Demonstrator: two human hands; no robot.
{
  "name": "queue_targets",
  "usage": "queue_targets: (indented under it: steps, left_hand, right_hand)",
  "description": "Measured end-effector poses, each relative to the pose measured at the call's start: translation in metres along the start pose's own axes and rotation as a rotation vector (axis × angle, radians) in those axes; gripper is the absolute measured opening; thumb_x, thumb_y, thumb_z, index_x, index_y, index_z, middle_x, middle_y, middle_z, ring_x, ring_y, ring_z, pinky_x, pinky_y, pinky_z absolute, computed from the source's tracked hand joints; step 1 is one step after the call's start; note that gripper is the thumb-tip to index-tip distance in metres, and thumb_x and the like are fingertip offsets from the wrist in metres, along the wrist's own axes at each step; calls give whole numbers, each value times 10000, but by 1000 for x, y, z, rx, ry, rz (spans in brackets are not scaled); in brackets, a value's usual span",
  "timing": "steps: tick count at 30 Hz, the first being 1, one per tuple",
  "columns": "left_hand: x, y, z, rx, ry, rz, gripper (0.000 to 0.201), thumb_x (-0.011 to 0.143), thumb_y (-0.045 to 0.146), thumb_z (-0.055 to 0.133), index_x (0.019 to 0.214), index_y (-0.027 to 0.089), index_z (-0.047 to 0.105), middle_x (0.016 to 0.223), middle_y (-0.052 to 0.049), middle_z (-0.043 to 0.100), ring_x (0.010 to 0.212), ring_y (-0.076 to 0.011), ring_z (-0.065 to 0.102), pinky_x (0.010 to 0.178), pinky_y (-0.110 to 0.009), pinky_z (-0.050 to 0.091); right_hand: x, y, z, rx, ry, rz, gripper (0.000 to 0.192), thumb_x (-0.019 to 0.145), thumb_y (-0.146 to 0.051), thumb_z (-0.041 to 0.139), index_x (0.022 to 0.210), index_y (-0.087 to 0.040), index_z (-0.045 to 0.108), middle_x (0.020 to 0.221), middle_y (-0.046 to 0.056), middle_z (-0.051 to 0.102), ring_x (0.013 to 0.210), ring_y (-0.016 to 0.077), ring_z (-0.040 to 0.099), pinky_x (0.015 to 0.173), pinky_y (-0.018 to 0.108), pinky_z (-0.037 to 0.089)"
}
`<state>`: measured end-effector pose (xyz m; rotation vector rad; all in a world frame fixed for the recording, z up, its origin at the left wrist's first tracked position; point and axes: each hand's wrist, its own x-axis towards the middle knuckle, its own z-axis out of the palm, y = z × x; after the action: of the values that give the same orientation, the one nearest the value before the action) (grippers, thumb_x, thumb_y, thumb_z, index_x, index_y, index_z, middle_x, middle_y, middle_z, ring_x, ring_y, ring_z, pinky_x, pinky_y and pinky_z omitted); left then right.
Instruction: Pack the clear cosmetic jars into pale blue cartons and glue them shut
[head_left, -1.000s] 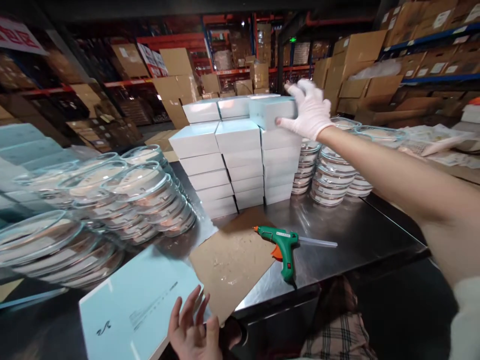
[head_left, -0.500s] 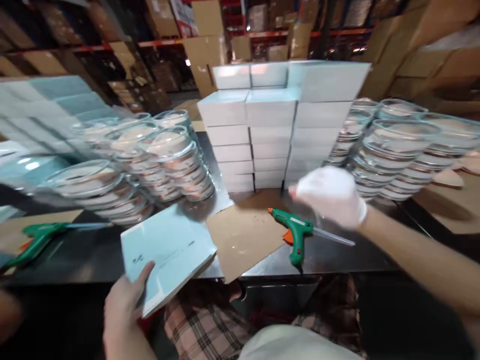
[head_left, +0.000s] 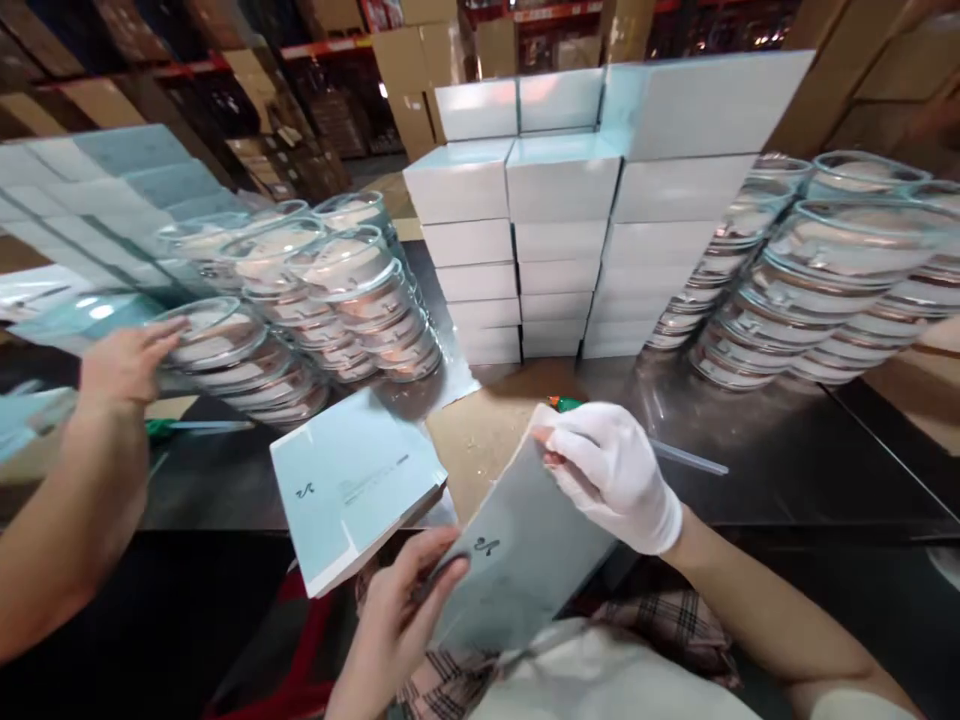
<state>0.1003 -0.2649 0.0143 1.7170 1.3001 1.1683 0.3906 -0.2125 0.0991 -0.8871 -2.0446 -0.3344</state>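
Between my hands a pale blue-grey box [head_left: 517,570] with a dark logo is tilted above the table's front edge. My left hand [head_left: 401,610], bare, grips its left side with thumb and fingers. My right hand [head_left: 619,475], in a white glove, pinches its upper edge with bare fingertips showing. Behind that glove lies a green glue gun [head_left: 571,404], mostly hidden; its orange tip and clear glue stick [head_left: 690,457] stick out. Another light blue box [head_left: 352,490] lies on the table left of my left hand. Under the work is a brown cardboard sheet [head_left: 472,440].
White boxes [head_left: 562,240] are stacked ahead. Stacks of round clear containers stand on the left [head_left: 360,300] and right [head_left: 780,290]. At far left, another person's hand [head_left: 124,365] reaches to a container stack. A second glue stick [head_left: 214,425] lies near it.
My left hand has left the light blue box on the table and now holds another box. My right hand has come left and down to that box's edge. Another person's hand has appeared at left.
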Motion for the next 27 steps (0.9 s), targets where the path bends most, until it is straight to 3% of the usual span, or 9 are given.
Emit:
queue_targets:
  steps: [5, 10, 12, 15, 17, 20, 24, 25, 27]
  left_hand:
    - [-9, -21, -11, 122, -197, 102, 208, 957, 342, 681, 1101, 237, 789, 1050, -89, 834, 865, -239, 818, 762, -259, 657]
    - [1, -10, -43, 168, -278, 121, 165, 943, 304, 693, 1036, 242, 814, 942, -55, 838, 772, -196, 809, 714, -194, 630]
    - [6, -8, -51, 175, -277, 150, 144, 936, 297, 705, 1009, 253, 820, 892, -38, 836, 748, -187, 808, 701, -179, 625]
    - [6, -17, -56, 189, -257, 191, 154, 943, 298, 713, 1049, 278, 823, 914, -21, 843, 769, -190, 817, 718, -180, 631]
    - [4, -28, -51, 203, -294, 182, 181, 971, 320, 689, 1096, 290, 816, 985, -26, 847, 838, -201, 826, 751, -197, 641]
    - [-3, -46, -27, 289, -412, 150, 269, 1001, 418, 650, 1189, 287, 792, 1178, -71, 817, 1038, -247, 806, 882, -293, 654]
    - [-23, -62, 14, 494, -569, 144, 960, 631, 667, 918, 1435, 213, 655, 1445, -210, 661, 1274, -411, 688, 1045, -516, 596]
    - [-29, -64, 20, 517, -624, 138, 1054, 555, 655, 959, 1454, 209, 635, 1445, -219, 659, 1272, -424, 686, 1050, -530, 591]
    - [-37, -67, 20, 521, -695, 121, 992, 566, 571, 985, 1436, 236, 645, 1375, -185, 716, 1213, -401, 721, 1023, -507, 610]
  right_hand:
    - [-31, 6, 15, 209, -150, 202, 189, 1038, -283, 598, 1199, -185, 612, 989, 81, 739, 872, 200, 701, 799, 331, 572]
    - [-36, 0, 1, 302, -354, 144, 195, 1020, -342, 611, 1101, -180, 683, 1001, 107, 713, 903, 221, 642, 837, 370, 537]
    - [-33, -1, -6, 493, -476, 255, 178, 980, -337, 661, 1058, -179, 679, 1009, 90, 723, 921, 205, 653, 880, 352, 533]
    - [-44, 0, -7, 898, -767, 601, 343, 924, -455, 702, 1123, -177, 668, 1054, 72, 738, 933, 193, 684, 877, 311, 553]
    - [-62, -1, 1, 1170, -955, 814, 482, 919, -588, 666, 1162, -172, 676, 1079, 72, 736, 955, 201, 693, 893, 309, 564]
    - [-97, -11, 25, 1412, -1106, 954, 674, 821, -785, 676, 1061, -157, 720, 1008, 62, 725, 963, 222, 679, 951, 335, 556]
    - [-139, -26, 47, 1551, -1045, 992, 765, 783, -858, 662, 1017, -134, 740, 984, 67, 714, 986, 230, 661, 1043, 378, 512]
    - [-146, -27, 46, 1555, -1041, 971, 785, 807, -873, 618, 1013, -126, 745, 984, 77, 719, 975, 234, 665, 1032, 387, 519]
    - [-156, -25, 37, 1489, -1054, 911, 804, 859, -870, 549, 1041, -116, 759, 1007, 104, 738, 964, 250, 686, 991, 400, 550]
